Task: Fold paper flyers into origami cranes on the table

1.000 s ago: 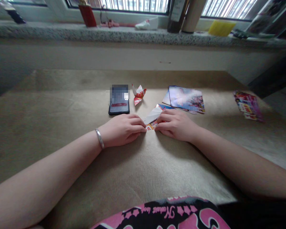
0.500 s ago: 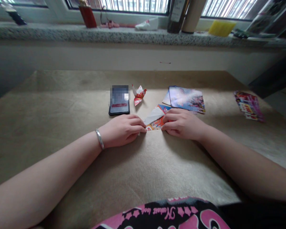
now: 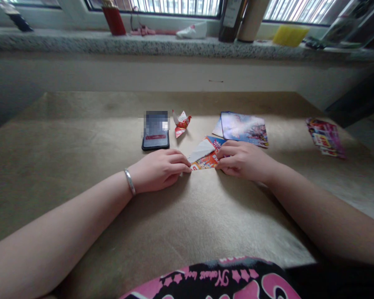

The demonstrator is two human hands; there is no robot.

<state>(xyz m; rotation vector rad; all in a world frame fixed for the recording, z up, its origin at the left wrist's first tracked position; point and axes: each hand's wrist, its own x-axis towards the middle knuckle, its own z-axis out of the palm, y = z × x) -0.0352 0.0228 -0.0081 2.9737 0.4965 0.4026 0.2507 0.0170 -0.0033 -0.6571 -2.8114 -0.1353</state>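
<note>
A sheet of folded printed paper, orange and blue with a white flap, lies on the table between my hands. My left hand, with a silver bangle at the wrist, has its fingertips closed on the paper's left corner. On the right part of the paper, my right hand presses its closed fingers along the near edge and covers that end. Behind the paper stands a small red and white origami bird. Colourful printed sheets lie just beyond my right hand.
A phone lies beyond my left hand. Several pink-purple printed slips rest at the table's right. Along the granite windowsill stand a red container, dark and beige bottles, and a yellow block.
My right hand has slid slightly rightward along the paper, uncovering more of its print. The left hand stays at the left corner.
</note>
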